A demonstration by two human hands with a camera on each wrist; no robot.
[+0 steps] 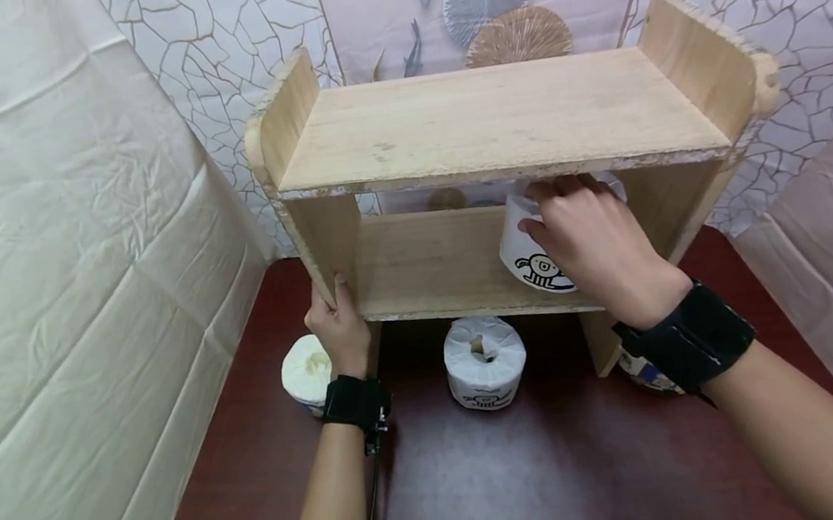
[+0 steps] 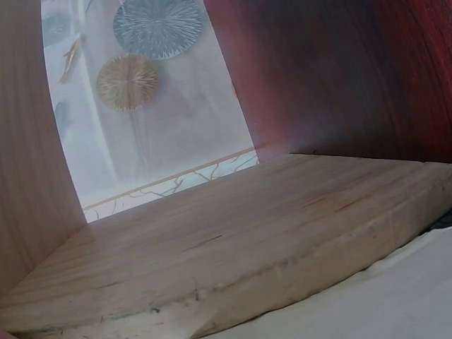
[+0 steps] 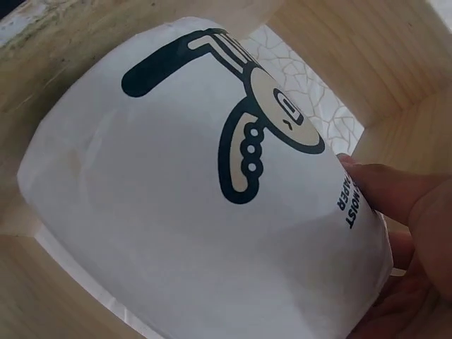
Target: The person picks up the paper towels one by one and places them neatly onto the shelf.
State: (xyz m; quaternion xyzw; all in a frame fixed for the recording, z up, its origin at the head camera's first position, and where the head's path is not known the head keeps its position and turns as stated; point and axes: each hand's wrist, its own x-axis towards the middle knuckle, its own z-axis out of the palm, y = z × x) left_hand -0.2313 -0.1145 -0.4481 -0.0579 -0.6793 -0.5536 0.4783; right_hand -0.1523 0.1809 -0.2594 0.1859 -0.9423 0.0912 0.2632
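My right hand [image 1: 595, 234] grips a white wrapped toilet paper roll [image 1: 516, 242] by its upper end, inside the middle compartment of a wooden shelf [image 1: 501, 118]. In the right wrist view the roll [image 3: 162, 205] shows a cartoon print, and the thumb and fingers [image 3: 395, 191] are at one end of it. The roll is slightly tilted; whether it touches the board under it I cannot tell. My left hand [image 1: 340, 330] holds the front edge of the shelf's left side panel [image 1: 325, 244], thumb on the inner face. That panel [image 2: 233, 240] fills the lower left wrist view.
A second toilet paper roll [image 1: 485, 362] stands on the dark red table [image 1: 520, 476] under the shelf. Another roll [image 1: 309, 373] stands left of the shelf, partly behind my left hand. A partly hidden printed object [image 1: 649, 373] is by the right leg. Fabric walls [image 1: 72, 285] enclose the table.
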